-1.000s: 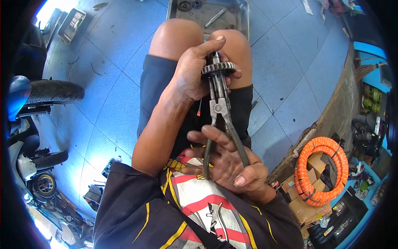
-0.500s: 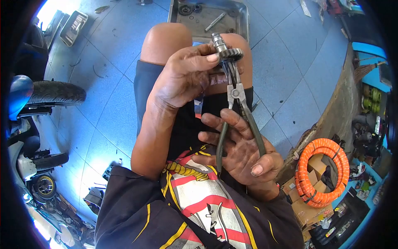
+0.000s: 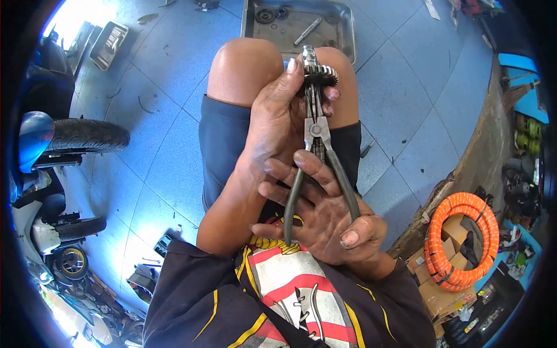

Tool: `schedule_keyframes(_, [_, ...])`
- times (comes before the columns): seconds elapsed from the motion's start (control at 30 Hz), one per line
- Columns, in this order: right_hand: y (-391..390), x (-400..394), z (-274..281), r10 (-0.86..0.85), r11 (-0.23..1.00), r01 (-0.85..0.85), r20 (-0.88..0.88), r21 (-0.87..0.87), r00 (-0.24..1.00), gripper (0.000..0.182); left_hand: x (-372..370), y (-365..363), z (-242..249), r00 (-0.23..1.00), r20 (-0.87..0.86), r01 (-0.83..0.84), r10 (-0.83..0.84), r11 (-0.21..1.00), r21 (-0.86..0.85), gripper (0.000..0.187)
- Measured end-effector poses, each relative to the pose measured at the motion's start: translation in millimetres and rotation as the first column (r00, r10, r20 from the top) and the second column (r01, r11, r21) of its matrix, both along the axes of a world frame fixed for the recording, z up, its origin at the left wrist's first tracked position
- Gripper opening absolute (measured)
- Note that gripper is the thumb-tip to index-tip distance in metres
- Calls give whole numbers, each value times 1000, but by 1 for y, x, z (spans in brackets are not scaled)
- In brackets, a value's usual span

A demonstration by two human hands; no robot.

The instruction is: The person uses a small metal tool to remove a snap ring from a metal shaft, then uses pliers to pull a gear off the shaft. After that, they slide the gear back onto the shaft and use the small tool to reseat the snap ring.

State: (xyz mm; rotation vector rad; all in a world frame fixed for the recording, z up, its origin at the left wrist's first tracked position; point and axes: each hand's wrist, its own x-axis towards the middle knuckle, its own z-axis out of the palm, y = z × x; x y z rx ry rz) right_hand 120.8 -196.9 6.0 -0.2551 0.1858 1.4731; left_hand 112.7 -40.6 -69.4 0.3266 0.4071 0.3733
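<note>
My left hand [image 3: 274, 116] is closed around a gear shaft [image 3: 309, 55], its thumb beside the toothed gear [image 3: 322, 73] and its other fingers mostly hidden behind. The shaft stands nearly upright in view, its bare end pointing away from me. In my right hand [image 3: 333, 223] are circlip pliers [image 3: 317, 130] with long dark handles spread apart. My right fingers cross one handle, and the thumb lies by the other. The plier jaws run along the shaft up to the gear's near side. Whether their tips grip a ring there cannot be made out.
Beyond my knees, a metal tray [image 3: 246, 29] holds loose gears and a rod [image 3: 307, 31]. A small tray [image 3: 93, 53] lies on the tiled floor at far left, near a motorcycle tyre [image 3: 90, 134]. To my right, an orange coil [image 3: 435, 255] rests on cardboard boxes [image 3: 447, 298].
My left hand has turned, its thumb swinging from across the gear to pointing upward beside it. The shaft and pliers are more upright. My right hand keeps its hold on the handles.
</note>
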Motion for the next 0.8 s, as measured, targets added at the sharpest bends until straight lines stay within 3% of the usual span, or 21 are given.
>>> schedule_keyframes(0.1, [5, -1, 0, 4, 1000, -4, 5, 10, 1000, 103, 7, -7, -2, 989, -124, -53, 76, 982, 182, 52])
schedule_keyframes(0.2, [11, -1, 5, -5, 999, 6, 5, -37, 1000, 107, 15, -13, 2, 965, -195, -142, 177, 973, 184, 52])
schedule_keyframes(0.27, [12, 0, 6, -19, 996, 18, -14, -88, 1000, 110, 10, -11, -3, 964, -233, -82, 131, 975, 207, 55])
schedule_keyframes(0.33, [10, 3, 5, -6, 996, 1, -48, -91, 999, 110, 8, -11, -4, 985, 24, -169, 171, 984, -62, 60])
schedule_keyframes(0.5, [8, 7, 6, 38, 994, -42, -33, -103, 999, 110, 4, -4, -10, 975, 184, -78, 120, 972, -222, 56])
schedule_keyframes(0.67, [6, 6, 12, 40, 991, -32, 57, -129, 998, 111, -2, -5, 7, 991, 75, -96, 113, 976, -195, 57])
schedule_keyframes(0.73, [7, 7, 15, 59, 988, -40, 132, -147, 989, 112, -3, -2, 12, 988, 98, -89, 122, 954, -286, 59])
schedule_keyframes(0.77, [8, 7, 16, 59, 988, -39, 133, -146, 989, 112, -6, 0, 6, 973, 206, -55, 104, 972, -230, 62])
schedule_keyframes(0.8, [8, 8, 16, 69, 989, -50, 137, -138, 988, 113, -7, 0, 8, 973, 207, -55, 104, 972, -227, 62])
